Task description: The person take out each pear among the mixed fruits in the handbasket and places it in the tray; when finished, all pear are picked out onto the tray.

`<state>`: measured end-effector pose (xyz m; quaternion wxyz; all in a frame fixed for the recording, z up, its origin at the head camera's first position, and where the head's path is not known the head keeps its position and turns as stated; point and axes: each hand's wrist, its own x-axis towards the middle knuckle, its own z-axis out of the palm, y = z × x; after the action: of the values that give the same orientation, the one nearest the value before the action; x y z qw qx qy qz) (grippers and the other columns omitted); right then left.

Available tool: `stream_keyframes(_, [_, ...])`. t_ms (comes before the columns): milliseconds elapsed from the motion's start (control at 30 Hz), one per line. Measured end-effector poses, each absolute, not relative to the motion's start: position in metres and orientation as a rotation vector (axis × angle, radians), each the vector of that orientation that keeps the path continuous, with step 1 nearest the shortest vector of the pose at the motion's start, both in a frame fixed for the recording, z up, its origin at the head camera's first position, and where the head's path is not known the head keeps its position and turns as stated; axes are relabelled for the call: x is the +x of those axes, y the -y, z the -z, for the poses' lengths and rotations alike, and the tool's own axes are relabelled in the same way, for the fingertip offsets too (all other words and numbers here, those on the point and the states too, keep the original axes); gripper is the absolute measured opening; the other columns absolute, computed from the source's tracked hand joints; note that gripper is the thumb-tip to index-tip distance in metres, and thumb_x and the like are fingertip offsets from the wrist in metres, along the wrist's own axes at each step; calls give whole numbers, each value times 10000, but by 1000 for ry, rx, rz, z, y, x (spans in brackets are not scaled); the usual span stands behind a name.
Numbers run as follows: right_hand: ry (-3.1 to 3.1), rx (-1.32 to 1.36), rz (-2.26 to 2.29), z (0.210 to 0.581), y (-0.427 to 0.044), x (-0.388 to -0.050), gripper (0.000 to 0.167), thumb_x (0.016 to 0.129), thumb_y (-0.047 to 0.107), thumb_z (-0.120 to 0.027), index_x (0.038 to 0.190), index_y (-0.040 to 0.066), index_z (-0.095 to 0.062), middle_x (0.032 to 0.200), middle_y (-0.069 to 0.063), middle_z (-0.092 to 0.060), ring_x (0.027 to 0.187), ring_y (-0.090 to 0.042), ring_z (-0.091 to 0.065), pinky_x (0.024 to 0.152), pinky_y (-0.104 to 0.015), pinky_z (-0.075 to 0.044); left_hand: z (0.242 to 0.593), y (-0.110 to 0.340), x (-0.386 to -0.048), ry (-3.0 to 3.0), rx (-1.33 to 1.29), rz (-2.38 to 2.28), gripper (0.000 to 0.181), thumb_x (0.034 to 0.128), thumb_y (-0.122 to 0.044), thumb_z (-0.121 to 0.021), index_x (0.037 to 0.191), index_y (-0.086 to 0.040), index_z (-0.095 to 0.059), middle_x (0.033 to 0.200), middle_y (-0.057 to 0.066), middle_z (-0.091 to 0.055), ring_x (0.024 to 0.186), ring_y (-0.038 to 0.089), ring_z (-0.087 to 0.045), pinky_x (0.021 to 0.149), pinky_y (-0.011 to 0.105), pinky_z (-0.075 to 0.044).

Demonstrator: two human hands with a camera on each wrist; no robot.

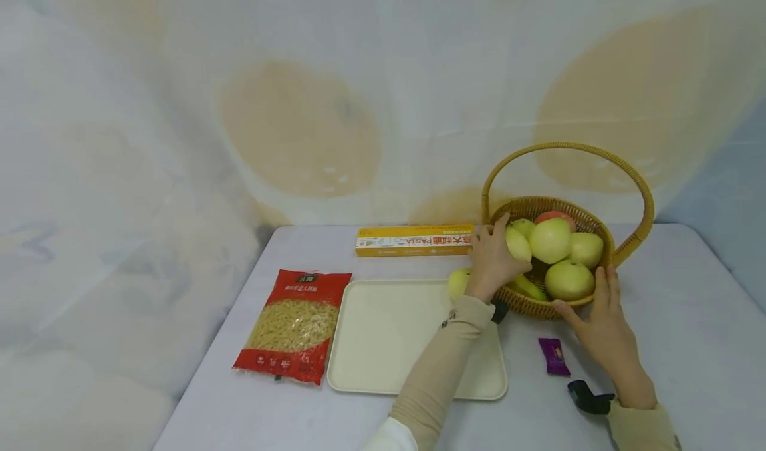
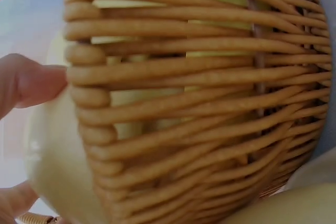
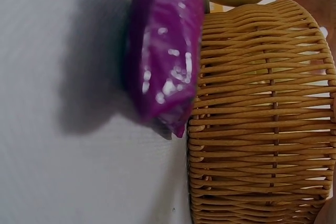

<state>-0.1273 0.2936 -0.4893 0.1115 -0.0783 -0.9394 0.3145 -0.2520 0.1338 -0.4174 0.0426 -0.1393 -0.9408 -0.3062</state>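
A wicker basket (image 1: pixel 535 310) with a tall handle stands at the back right, holding several pale green-yellow fruits (image 1: pixel 550 241), a red fruit (image 1: pixel 556 218) and a yellow-green banana (image 1: pixel 528 287). At its left rim my left hand (image 1: pixel 494 258) grips a pale yellow-green fruit (image 1: pixel 518 244); in the left wrist view thumb and a finger lie on two sides of the smooth fruit (image 2: pixel 60 153). My right hand (image 1: pixel 612 338) touches the basket's front right side, fingers extended and spread from the thumb. A purple wrapped candy (image 1: pixel 554 356) lies on the table left of it.
A cream tray (image 1: pixel 383 334) lies under my left forearm, with a yellow-green fruit (image 1: pixel 459 282) at its back right corner. Left of it is a red pasta bag (image 1: pixel 296 328). A yellow and white pasta box (image 1: pixel 415 240) lies behind the tray.
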Motion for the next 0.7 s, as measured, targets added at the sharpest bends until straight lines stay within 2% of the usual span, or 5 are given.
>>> stream_keyframes(133, [2755, -232, -934, 490, -293, -127, 1004, 959, 510, -519, 1522, -19, 123, 1583, -215, 229, 1310, -657, -193, 823, -776, -338, 419, -128, -252, 2790, -426, 1095, 948, 670, -311, -856, 1482, -315, -367, 1315, 54, -471, 1142, 196, -444, 789, 280, -428])
stream_keyframes(267, [2748, -227, -937, 490, -292, -127, 998, 960, 506, -519, 1524, -13, 121, 1587, -215, 217, 1314, -653, -196, 816, -777, -339, 417, -116, -248, 2697, -433, 1264, 935, 655, -268, -848, 1470, -309, -391, 1287, 56, -476, 1132, 184, -446, 768, 237, -420])
stream_keyframes(467, [2748, -215, -929, 489, -295, -127, 989, 969, 501, -506, 1521, -14, 131, 1584, -217, 224, 1349, -633, -143, 817, -776, -335, 411, -92, -241, 2576, -462, 1433, 917, 670, -202, -836, 1471, -277, -396, 1321, 83, -454, 1180, 219, -429, 815, 289, -454])
stream_keyframes(700, [2755, -221, -947, 487, -293, -126, 985, 971, 500, -500, 1520, -9, 140, 1584, -204, 237, 1308, -663, -186, 770, -772, -355, 409, -56, -236, 2493, -500, 1427, 880, 698, -209, -825, 1470, -201, -402, 1313, 100, -467, 1165, 241, -452, 894, 343, -442])
